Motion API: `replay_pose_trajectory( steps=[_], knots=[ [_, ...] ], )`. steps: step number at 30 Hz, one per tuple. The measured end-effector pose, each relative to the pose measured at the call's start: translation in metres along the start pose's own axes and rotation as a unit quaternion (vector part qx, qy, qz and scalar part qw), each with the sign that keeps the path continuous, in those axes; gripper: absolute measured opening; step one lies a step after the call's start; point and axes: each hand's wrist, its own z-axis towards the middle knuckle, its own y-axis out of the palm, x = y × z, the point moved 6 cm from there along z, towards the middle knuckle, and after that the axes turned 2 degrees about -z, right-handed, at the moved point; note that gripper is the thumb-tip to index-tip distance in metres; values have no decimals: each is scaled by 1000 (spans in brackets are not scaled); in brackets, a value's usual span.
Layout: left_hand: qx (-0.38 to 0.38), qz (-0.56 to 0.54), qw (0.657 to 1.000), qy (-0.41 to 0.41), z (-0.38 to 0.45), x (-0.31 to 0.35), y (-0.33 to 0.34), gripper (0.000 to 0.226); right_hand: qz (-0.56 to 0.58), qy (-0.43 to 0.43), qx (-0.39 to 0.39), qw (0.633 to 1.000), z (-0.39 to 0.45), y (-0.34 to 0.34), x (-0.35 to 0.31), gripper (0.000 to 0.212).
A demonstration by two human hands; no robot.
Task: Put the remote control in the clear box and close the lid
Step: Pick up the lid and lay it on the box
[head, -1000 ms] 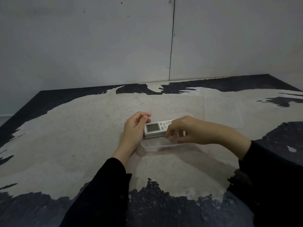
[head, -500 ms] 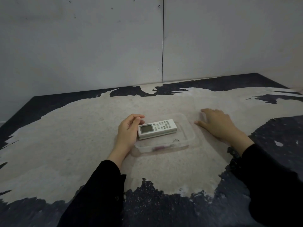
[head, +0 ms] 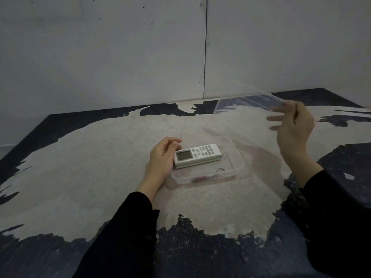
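Note:
A white remote control [head: 197, 158] with a small screen lies inside the shallow clear box [head: 235, 171] in the middle of the table. My left hand [head: 163, 157] rests curled against the box's left end, touching the remote's screen end. My right hand [head: 294, 127] is raised at the right and grips the clear lid [head: 245, 103], which hangs tilted in the air above and behind the box. A small metal ring [head: 220, 169] and a reddish item [head: 201, 178] also lie in the box.
The table [head: 100, 167] has a worn pale top with dark patches around the edges. A grey wall [head: 120, 57] stands right behind it. Dark sleeves cover both of my forearms.
My right hand let go of the remote, reached to the lid lying at the right, and has lifted it off the table. The left hand stays at the box's left end.

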Motion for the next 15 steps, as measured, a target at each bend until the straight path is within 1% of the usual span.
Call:
replay_pose_trajectory(
  steps=[3, 6, 8, 10, 12, 15],
  knots=[
    [0, 6, 1000, 4, 1, 1, 0, 20, 73, 127, -51, 988, -11, 17, 14, 24],
    [2, 8, 1000, 4, 1, 1, 0, 19, 66, 194, -135, 969, -29, 42, 31, 18],
    [5, 13, 1000, 6, -1, 3, 1, 21, 22, 193, -186, 963, -40, 56, 33, 17],
    [7, 15, 1000, 3, -3, 5, 1, 23, -3, 171, -221, 960, -46, 65, 29, 17],
    [8, 17, 1000, 1, -5, 7, 0, 24, -28, 145, -272, 951, -51, 72, 23, 19],
    [6, 5, 1000, -14, -6, 7, 1, 21, -86, 111, -343, 929, -61, 76, 21, 33]
  ],
)
